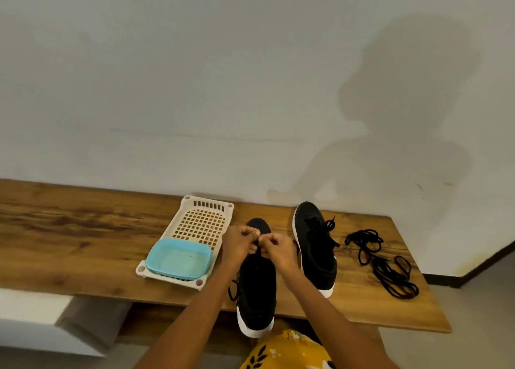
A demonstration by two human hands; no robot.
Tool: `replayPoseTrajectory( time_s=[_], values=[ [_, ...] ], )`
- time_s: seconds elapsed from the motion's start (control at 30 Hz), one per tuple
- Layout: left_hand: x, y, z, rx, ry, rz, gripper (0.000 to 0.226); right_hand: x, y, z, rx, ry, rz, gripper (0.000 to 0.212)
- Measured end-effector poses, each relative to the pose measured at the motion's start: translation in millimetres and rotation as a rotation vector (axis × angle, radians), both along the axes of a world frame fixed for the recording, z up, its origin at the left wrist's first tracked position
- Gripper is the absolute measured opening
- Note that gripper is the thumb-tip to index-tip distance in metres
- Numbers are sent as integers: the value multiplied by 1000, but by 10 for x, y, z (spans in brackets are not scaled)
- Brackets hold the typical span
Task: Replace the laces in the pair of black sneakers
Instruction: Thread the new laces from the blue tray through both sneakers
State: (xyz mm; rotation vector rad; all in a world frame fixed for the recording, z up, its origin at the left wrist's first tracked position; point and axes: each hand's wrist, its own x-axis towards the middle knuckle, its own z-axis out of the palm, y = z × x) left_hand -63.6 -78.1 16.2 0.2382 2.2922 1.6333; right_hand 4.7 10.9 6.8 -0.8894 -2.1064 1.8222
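A black sneaker with a white sole (257, 290) lies in front of me, toe pointing away and heel overhanging the table's front edge. My left hand (239, 243) and my right hand (277, 247) meet over its eyelets, both pinching the black lace there. A loose end of that lace (233, 292) hangs down the shoe's left side. The second black sneaker (315, 246) stands to the right, laced, with its lace ends loose. A pile of loose black laces (381, 260) lies further right on the table.
A cream plastic basket tray (199, 223) sits left of the shoes, with a light blue container (178, 258) in its near end. The wooden table (83, 229) runs along a white wall. My yellow patterned clothing (287, 352) shows below.
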Motion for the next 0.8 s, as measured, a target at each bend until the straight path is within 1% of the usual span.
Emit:
replayPoseTrajectory(
  time_s=[0.07, 0.13, 0.2, 0.27, 0.37, 0.47, 0.6, 0.63, 0.7, 0.77, 0.8],
  values=[
    [-44, 66, -117, 27, 1, 42, 14, 15, 78, -98, 110, -24, -74, 13],
    [-90, 128, -189, 39, 16, 23, 17, 36, 142, -166, 106, 1, -100, 16],
    [-130, 167, -247, 7, 17, -61, 19, 43, 180, -197, 105, 67, -18, 20],
    [-153, 179, -263, -16, -15, -134, 29, 30, 218, -212, 168, 103, 83, 24],
    [-183, 176, -247, 3, -88, -217, 38, -21, 312, -224, 252, 88, 103, 17],
    [-201, 160, -200, 20, -126, -264, 33, -30, 371, -167, 319, 66, 127, 12],
    [-270, 116, -191, 64, -280, -323, 30, -78, 389, -161, 441, -13, 156, 14],
    [-276, 107, -185, 67, -306, -342, 28, -92, 375, -180, 444, -27, 132, 14],
    [-262, 104, -166, 49, -274, -324, 24, -95, 315, -204, 425, -39, 59, 12],
    [-238, 117, -160, 43, -198, -219, 21, -95, 237, -223, 335, -46, -45, 12],
    [-228, 125, -168, 39, -171, -151, 19, -89, 191, -226, 268, -69, -75, 19]
  ],
)
